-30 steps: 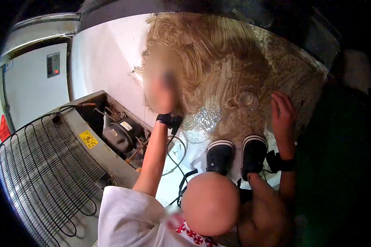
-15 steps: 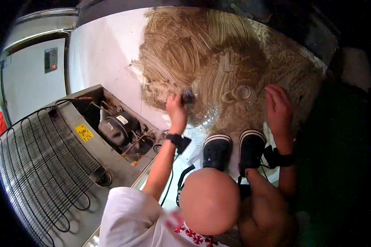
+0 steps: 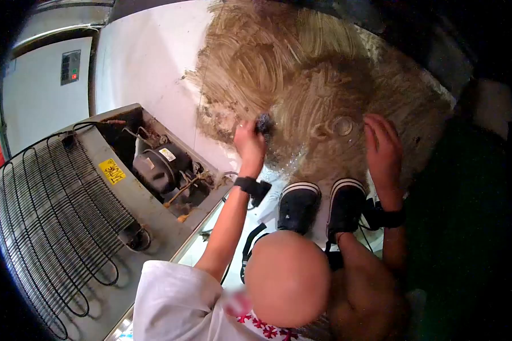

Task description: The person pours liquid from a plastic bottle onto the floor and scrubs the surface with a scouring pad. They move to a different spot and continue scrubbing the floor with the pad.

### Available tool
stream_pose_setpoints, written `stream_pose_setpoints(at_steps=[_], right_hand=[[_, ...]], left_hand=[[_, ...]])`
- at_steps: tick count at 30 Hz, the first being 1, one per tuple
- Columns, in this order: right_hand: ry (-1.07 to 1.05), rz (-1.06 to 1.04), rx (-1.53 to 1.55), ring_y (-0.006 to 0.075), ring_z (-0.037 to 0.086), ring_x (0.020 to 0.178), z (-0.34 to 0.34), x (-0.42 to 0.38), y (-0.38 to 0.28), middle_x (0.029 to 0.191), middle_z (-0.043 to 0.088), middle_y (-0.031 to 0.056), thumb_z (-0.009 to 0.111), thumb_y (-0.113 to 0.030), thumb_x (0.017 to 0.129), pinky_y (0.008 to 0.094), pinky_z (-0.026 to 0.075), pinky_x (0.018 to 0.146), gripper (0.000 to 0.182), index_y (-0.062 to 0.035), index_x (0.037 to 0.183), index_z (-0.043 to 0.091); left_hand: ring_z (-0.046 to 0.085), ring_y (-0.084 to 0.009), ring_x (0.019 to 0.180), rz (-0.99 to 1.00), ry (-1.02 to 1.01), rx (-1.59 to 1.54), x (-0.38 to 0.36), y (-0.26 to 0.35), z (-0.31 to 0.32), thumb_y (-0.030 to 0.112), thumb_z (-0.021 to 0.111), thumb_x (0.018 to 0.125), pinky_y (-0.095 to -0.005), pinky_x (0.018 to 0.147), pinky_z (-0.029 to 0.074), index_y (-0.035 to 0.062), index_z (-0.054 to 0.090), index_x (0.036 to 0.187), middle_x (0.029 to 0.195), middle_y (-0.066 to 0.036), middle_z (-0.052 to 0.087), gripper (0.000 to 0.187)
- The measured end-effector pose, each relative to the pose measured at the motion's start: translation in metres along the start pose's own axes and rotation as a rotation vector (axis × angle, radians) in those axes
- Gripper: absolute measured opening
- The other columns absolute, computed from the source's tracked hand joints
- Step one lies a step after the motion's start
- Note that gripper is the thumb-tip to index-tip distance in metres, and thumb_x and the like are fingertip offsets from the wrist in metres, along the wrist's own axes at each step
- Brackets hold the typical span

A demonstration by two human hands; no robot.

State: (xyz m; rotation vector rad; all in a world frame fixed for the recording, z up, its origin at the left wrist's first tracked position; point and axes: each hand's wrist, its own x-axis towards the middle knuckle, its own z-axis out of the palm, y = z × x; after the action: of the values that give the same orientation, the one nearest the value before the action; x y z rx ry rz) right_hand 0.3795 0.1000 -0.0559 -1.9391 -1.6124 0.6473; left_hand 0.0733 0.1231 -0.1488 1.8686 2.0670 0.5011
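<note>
My left hand [image 3: 250, 143] is closed on a dark, glinting wad that looks like a steel wool scourer [image 3: 263, 125]. It presses the scourer to the brown, dirt-smeared floor [image 3: 324, 71], beside a wet, shiny patch. My right hand [image 3: 383, 149] hovers low at the right with fingers stretched out and nothing in them. Left of those fingers, a small round clear disc or lid [image 3: 342, 126] lies on the dirty surface. Black straps circle both wrists.
A tipped refrigerator [image 3: 128, 196] at the left shows its compressor [image 3: 162, 169] and wire condenser coil [image 3: 54, 227]. My black shoes [image 3: 299, 207] stand at the dirt's near edge. A white appliance door [image 3: 45, 91] is behind; dark shadow covers the right side.
My left hand has shifted slightly right and up with the scourer across the smeared floor. My right hand has barely moved. The view has tilted a little.
</note>
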Motion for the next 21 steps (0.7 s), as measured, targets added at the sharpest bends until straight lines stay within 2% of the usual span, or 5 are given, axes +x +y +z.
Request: stream_pose_setpoints(at_steps=[6, 8, 12, 17, 21], right_hand=[[0.024, -0.032, 0.02, 0.0299, 0.06, 0.1, 0.007, -0.001, 0.0, 0.108, 0.063, 0.0115, 0.059, -0.01, 0.086, 0.0364, 0.048, 0.087, 0.017, -0.0049, 0.102, 0.064], [0.005, -0.045, -0.002, 0.0299, 0.06, 0.099, 0.002, -0.002, -0.004, 0.108, 0.063, 0.0115, 0.059, -0.009, 0.086, 0.0365, 0.048, 0.087, 0.017, -0.0049, 0.102, 0.064], [0.024, -0.067, 0.008, 0.0299, 0.06, 0.098, 0.009, -0.006, -0.001, 0.107, 0.063, 0.0115, 0.059, -0.009, 0.086, 0.0364, 0.048, 0.086, 0.017, -0.0046, 0.101, 0.064], [0.013, -0.068, 0.005, 0.0297, 0.06, 0.099, 0.007, -0.01, -0.01, 0.107, 0.063, 0.0117, 0.059, -0.009, 0.086, 0.0364, 0.048, 0.087, 0.016, -0.0037, 0.1, 0.064], [0.038, -0.036, 0.021, 0.0299, 0.06, 0.1, 0.002, -0.011, -0.01, 0.108, 0.063, 0.0119, 0.059, -0.009, 0.086, 0.0364, 0.048, 0.087, 0.016, -0.0036, 0.1, 0.064]], left_hand=[[0.056, -0.0405, 0.076, 0.268, 0.33, 0.112, 0.086, -0.083, 0.031, -0.001, 0.055, 0.065, -0.0468, 0.07, 0.045, -0.003, 0.06, 0.082, 0.079, -0.021, 0.059, 0.018], [0.056, -0.0411, 0.076, -0.025, 0.175, 0.082, 0.081, -0.026, 0.0, -0.002, 0.055, 0.064, -0.0471, 0.07, 0.044, -0.0029, 0.06, 0.079, 0.076, -0.021, 0.059, 0.016], [0.054, -0.0401, 0.085, -0.011, 0.003, -0.021, 0.018, -0.018, -0.006, -0.003, 0.056, 0.066, -0.0465, 0.073, 0.043, 0.0008, 0.06, 0.086, 0.088, -0.021, 0.058, 0.021], [0.057, -0.0408, 0.078, 0.065, 0.096, 0.157, 0.089, -0.046, -0.005, -0.004, 0.059, 0.063, -0.046, 0.068, 0.046, -0.0027, 0.06, 0.084, 0.081, -0.024, 0.059, 0.021], [0.054, -0.0413, 0.082, 0.072, 0.017, 0.085, 0.04, -0.025, -0.009, -0.006, 0.055, 0.063, -0.0482, 0.071, 0.043, -0.0011, 0.057, 0.081, 0.083, -0.022, 0.056, 0.02]])
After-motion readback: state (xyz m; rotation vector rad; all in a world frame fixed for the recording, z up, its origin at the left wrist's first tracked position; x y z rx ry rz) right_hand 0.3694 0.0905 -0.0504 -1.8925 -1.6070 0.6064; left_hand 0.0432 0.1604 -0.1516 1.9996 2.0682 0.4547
